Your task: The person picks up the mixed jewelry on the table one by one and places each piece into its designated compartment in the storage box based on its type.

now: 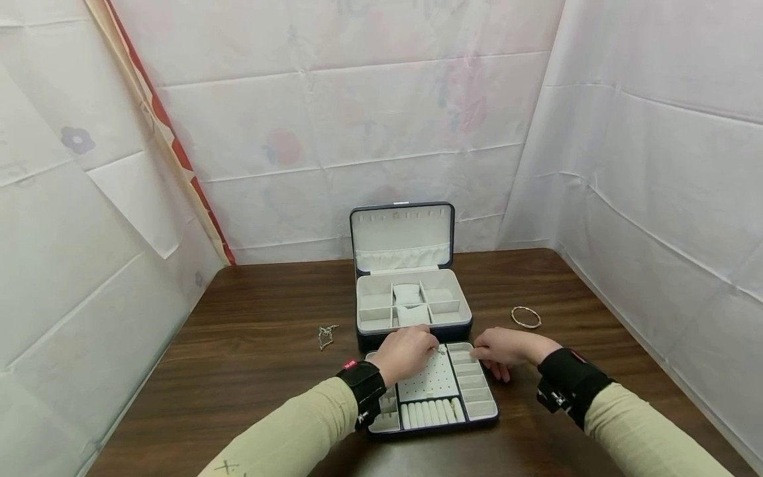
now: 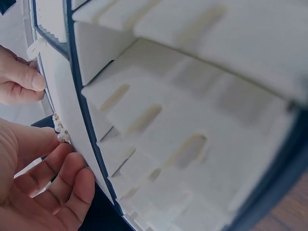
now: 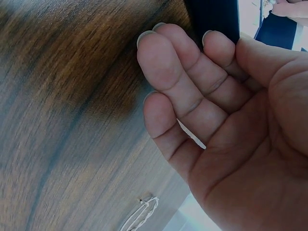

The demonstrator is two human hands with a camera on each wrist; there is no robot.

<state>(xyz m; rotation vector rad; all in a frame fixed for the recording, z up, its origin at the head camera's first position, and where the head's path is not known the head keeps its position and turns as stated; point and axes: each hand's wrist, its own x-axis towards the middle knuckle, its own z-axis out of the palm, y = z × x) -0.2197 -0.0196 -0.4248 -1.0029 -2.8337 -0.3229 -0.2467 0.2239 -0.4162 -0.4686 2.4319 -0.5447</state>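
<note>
My left hand (image 1: 405, 358) reaches over the jewelry tray (image 1: 489, 419), thumb and index fingertips pinching a small pearl earring (image 2: 61, 132) at the top of the perforated white panel (image 1: 430, 384). The other left fingers curl loosely in the left wrist view. With thumb and index finger, my right hand (image 1: 507, 346) grips the tray's right edge near its upper corner. Its remaining fingers hang beside the tray over the wooden table. A row of ring rolls (image 1: 430, 413) lies below the panel, with small compartments along both sides.
Behind the tray stands a dark jewelry box (image 1: 457, 331), its lid (image 1: 402, 235) raised and two white cushions (image 1: 408, 294) in the middle compartments. A gold bangle (image 1: 540, 322) rests on the table at right. A thin chain (image 1: 325, 336) lies at left. White sheets surround the table.
</note>
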